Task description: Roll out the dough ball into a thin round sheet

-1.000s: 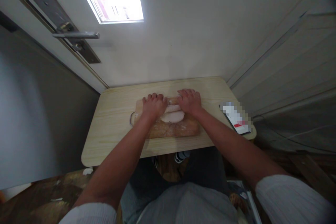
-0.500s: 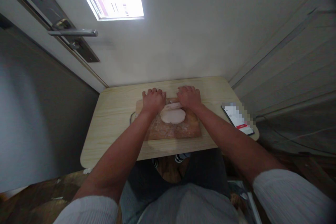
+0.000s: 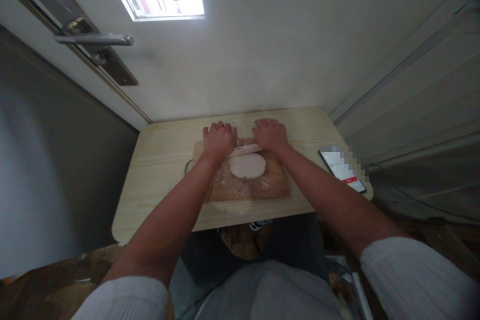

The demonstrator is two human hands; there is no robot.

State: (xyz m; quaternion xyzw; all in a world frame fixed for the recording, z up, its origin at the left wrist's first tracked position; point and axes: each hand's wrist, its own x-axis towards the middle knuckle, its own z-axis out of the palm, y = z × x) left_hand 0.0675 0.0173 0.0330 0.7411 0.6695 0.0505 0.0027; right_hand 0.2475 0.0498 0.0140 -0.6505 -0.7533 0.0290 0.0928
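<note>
A pale rolling pin (image 3: 246, 149) lies crosswise between my two hands, over the far part of a wooden cutting board (image 3: 243, 191). My left hand (image 3: 219, 139) is closed over its left end and my right hand (image 3: 271, 135) over its right end. Both hands hide the pin's ends. On the near side of the pin, a flat oval of pale dough (image 3: 247, 165) rests on the board, whose surface is dusted with flour. A metal handle (image 3: 188, 165) curves out from the board's left side.
The board sits on a light wood table (image 3: 150, 180) pushed against a white door (image 3: 240, 70) with a metal lever handle (image 3: 95, 39). At the table's right end lies a phone (image 3: 339, 167). A grey surface (image 3: 48, 175) stands on the left.
The rolling pin has shifted slightly away from me with both hands, leaving a little more of the dough's far edge uncovered. The view has also tilted a bit.
</note>
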